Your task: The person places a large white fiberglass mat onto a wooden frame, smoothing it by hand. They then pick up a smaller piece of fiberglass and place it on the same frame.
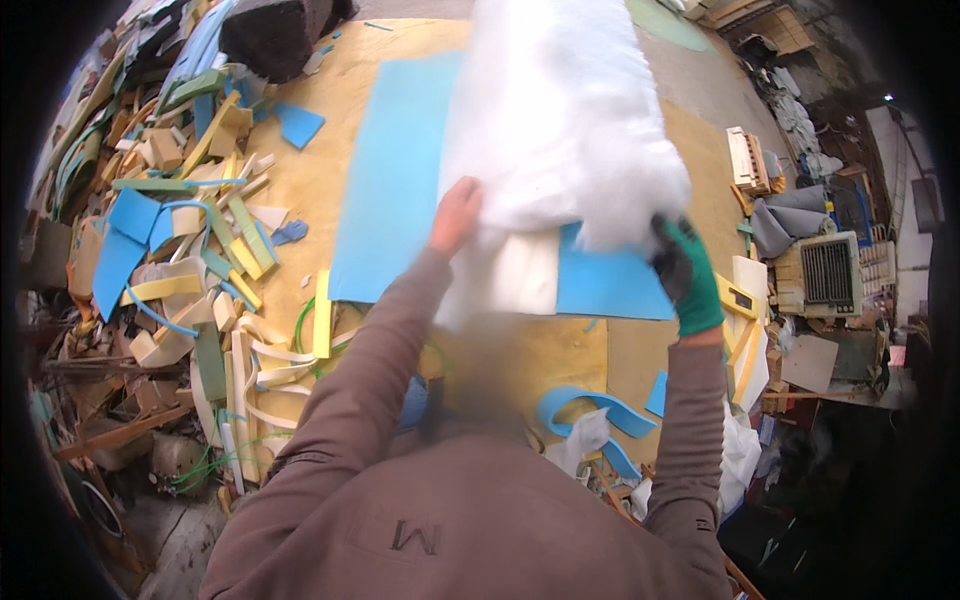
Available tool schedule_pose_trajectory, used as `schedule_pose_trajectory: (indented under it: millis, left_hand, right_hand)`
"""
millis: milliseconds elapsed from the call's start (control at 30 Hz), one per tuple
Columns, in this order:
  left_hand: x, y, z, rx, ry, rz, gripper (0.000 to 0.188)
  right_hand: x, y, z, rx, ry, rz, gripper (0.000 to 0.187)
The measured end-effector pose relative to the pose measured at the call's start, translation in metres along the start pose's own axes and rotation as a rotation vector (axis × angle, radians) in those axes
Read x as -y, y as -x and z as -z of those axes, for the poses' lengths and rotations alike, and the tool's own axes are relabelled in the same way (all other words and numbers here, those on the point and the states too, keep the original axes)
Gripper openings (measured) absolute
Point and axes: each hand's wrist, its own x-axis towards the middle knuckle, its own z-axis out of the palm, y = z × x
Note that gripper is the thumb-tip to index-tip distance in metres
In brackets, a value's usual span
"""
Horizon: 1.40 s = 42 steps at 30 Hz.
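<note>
White fibre wadding (560, 130) spreads between the left grip (459, 213) and gloved right grip (687, 275); whether either clasps it, I cannot tell.

Left hand (457, 217): bare, near the frame's centre, fingers (467, 188) pointing up
Right hand (686, 272): green-gloved, right of centre, tilted toward upper left; finger closure unclear
Left forearm (375, 340): brown-sleeved, slanting up rightward
Right forearm (693, 425): brown-sleeved, nearly upright, lower right

A workshop — foam offcuts (188, 220) heaped beside a tan worktop (335, 150).
</note>
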Motion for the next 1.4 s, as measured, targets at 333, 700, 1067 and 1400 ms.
schedule_pose_trajectory:
  millis: [333, 700, 1067, 1400]
  left_hand:
    - [-0.081, 0.078, 0.121, -0.132, 0.096, -0.049, 0.038]
    - [-0.119, 0.15, 0.032, 0.259, -0.052, -0.021, 0.056]
    - [-0.134, 0.162, 0.021, 0.058, -0.513, -0.538, 0.035]
    - [-0.129, 0.184, -0.005, 0.069, -0.309, -0.318, 0.043]
  right_hand:
    - [-0.029, 0.061, -0.036, 0.32, 0.442, -0.155, 0.047]
    - [-0.059, 0.024, -0.068, 0.422, 0.848, 0.055, 0.061]
    - [-0.054, 0.031, -0.068, 0.346, 0.955, 0.166, 0.056]
    - [-0.057, 0.039, -0.058, 0.234, 1.011, 0.195, 0.052]
